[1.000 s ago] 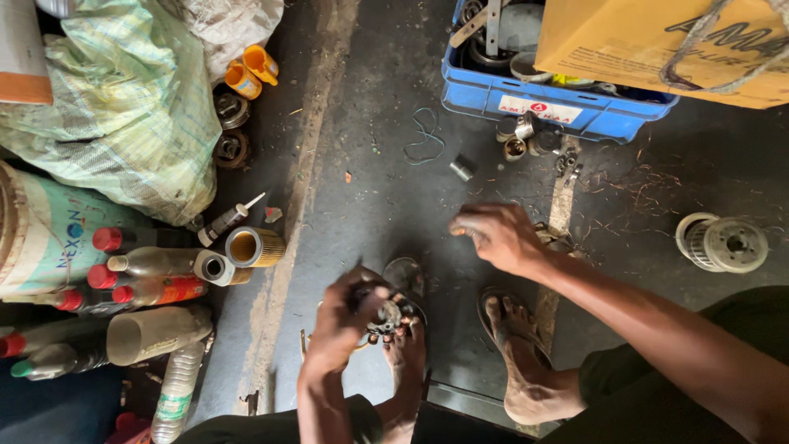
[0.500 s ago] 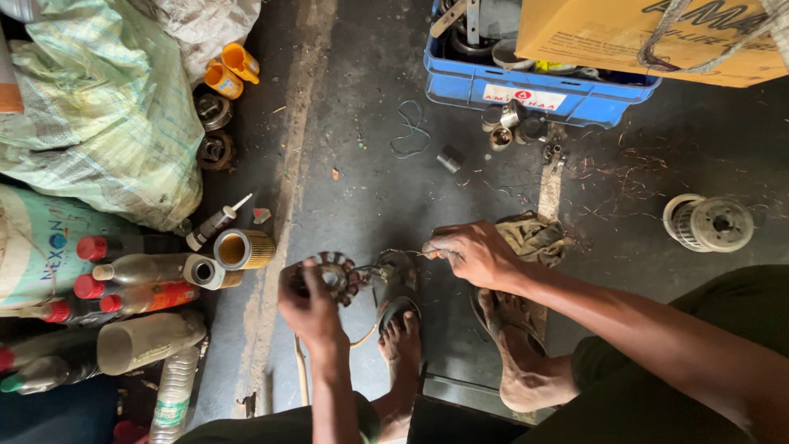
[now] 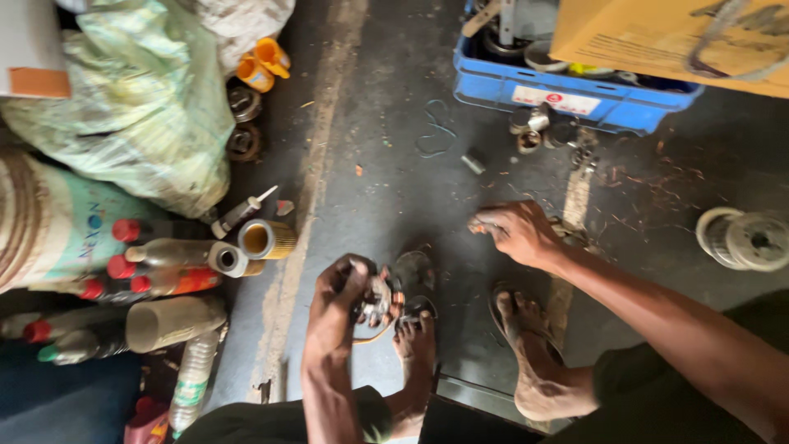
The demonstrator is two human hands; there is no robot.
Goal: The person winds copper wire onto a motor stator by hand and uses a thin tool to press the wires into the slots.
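Note:
My left hand (image 3: 339,298) grips a small round metal part with copper windings (image 3: 379,299), held just above my left foot (image 3: 413,349) in a dark sandal. My right hand (image 3: 516,233) hovers low over the dark concrete floor to the right, fingers curled and pinched on something small and reddish that I cannot make out. My right foot (image 3: 526,329) rests under that forearm.
A blue crate (image 3: 575,94) of metal parts sits at the back under a yellow cardboard box (image 3: 674,37). Loose metal pieces (image 3: 538,131) lie before it. Plastic bottles (image 3: 164,263), a filter cylinder (image 3: 267,238), sacks (image 3: 131,107) crowd the left. A wire spool (image 3: 744,238) lies at right.
My left hand has turned the round part and brought it closer over my foot. My right hand has drawn away from it to the right, down toward the floor.

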